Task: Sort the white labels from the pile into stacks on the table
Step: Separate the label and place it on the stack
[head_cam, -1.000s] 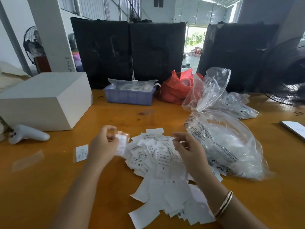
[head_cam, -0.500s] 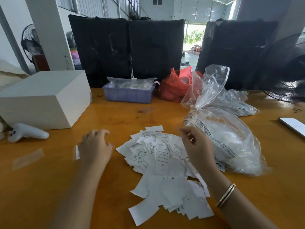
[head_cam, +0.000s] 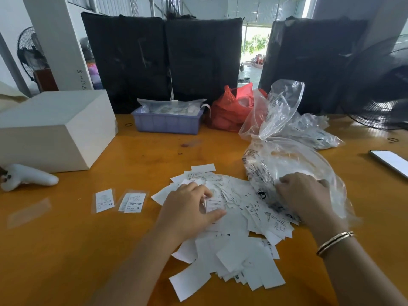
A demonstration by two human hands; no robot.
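- While my left hand point(head_cam: 189, 208) lies on the pile of white labels point(head_cam: 229, 230), its grip pinches one label point(head_cam: 213, 204) between thumb and fingers.
- My right hand point(head_cam: 305, 195) rests on the clear plastic bag point(head_cam: 287, 164) at the pile's right edge; whether it grasps anything I cannot tell.
- The pile sits mid-worktop point(head_cam: 66, 250).
- Two small stacks point(head_cam: 132, 202) lie left of it.
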